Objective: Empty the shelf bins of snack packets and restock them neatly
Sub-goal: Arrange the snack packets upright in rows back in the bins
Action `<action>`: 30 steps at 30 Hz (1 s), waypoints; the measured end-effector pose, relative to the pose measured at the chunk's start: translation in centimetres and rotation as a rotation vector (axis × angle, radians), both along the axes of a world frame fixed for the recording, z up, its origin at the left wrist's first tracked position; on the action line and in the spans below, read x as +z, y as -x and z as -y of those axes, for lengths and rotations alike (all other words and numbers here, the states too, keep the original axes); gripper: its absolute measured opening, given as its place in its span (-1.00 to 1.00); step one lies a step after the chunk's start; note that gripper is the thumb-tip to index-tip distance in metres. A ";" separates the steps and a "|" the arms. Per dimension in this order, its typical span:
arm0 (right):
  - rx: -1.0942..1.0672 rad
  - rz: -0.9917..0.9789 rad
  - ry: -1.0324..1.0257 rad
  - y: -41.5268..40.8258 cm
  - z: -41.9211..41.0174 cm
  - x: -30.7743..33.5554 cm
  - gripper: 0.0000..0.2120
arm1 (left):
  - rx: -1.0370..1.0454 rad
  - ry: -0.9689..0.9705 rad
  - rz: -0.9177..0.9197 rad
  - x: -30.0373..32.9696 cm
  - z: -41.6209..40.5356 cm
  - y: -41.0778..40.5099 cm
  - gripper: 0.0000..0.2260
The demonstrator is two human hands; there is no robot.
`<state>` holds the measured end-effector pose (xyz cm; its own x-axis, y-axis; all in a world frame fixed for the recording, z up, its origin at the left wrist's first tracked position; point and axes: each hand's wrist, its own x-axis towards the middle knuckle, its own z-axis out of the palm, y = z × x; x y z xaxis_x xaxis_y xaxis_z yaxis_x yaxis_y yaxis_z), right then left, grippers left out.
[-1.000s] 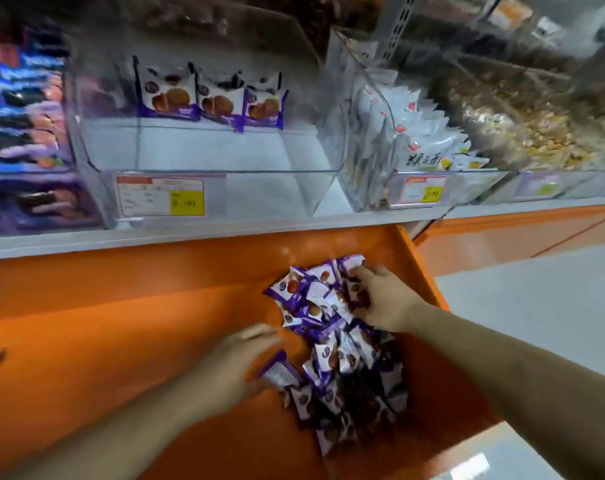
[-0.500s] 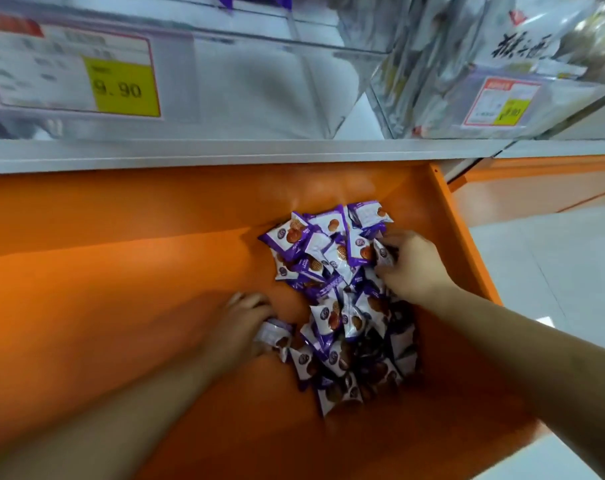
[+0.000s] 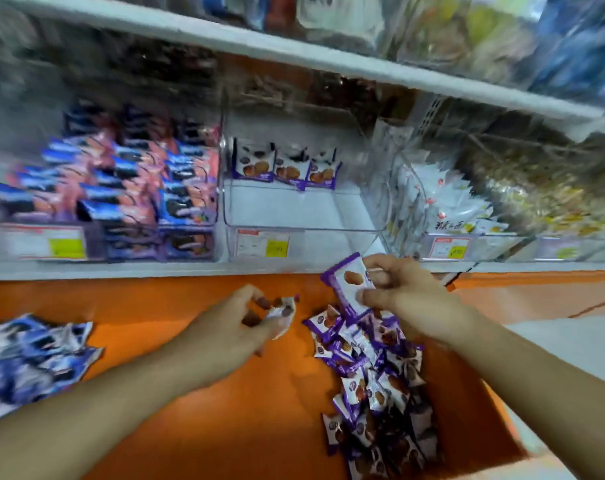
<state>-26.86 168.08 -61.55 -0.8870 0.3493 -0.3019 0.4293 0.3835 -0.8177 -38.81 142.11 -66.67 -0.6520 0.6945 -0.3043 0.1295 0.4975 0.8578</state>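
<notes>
Packet (image 3: 349, 285) in right hand (image 3: 403, 296), long axis upright, tilted left

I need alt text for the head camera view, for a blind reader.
Each hand, left hand and right hand, holds a purple snack packet above a packet pile on an orange ledge, below a nearly empty clear bin.

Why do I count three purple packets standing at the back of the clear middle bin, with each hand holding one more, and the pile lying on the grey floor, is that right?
Not quite. The head view shows the pile lying on the orange ledge, not the floor. The rest holds: three purple packets stand at the back of the clear middle bin, the left hand and right hand each holding one.
</notes>
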 end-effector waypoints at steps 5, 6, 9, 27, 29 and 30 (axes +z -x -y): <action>0.006 -0.293 0.111 2.3 7.3 8.4 -0.67 | 0.331 -0.329 0.199 10.4 3.3 -0.2 -0.91; -0.004 -0.354 0.123 2.5 8.9 9.6 -0.67 | 0.363 -0.387 0.270 11.6 4.2 -0.2 -0.90; -0.038 -0.470 0.089 2.7 13.2 11.3 -0.63 | 0.395 -0.551 0.426 13.9 6.4 -0.3 -0.79; -0.112 -0.535 0.192 3.6 15.7 10.0 -0.78 | 0.321 -0.438 0.152 15.1 7.4 1.9 -0.88; -0.144 -0.628 0.031 3.6 15.5 9.5 -0.78 | 0.319 -0.430 0.184 14.8 7.5 2.0 -0.91; -0.157 -0.670 -0.079 3.7 15.5 9.2 -0.76 | 0.319 -0.433 0.220 14.7 7.4 2.0 -0.91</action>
<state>-30.52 152.57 -52.31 -0.8104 0.4873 0.3253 -0.1037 0.4271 -0.8982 -40.79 134.66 -51.97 -0.8032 0.5652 -0.1885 -0.1741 0.0800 0.9815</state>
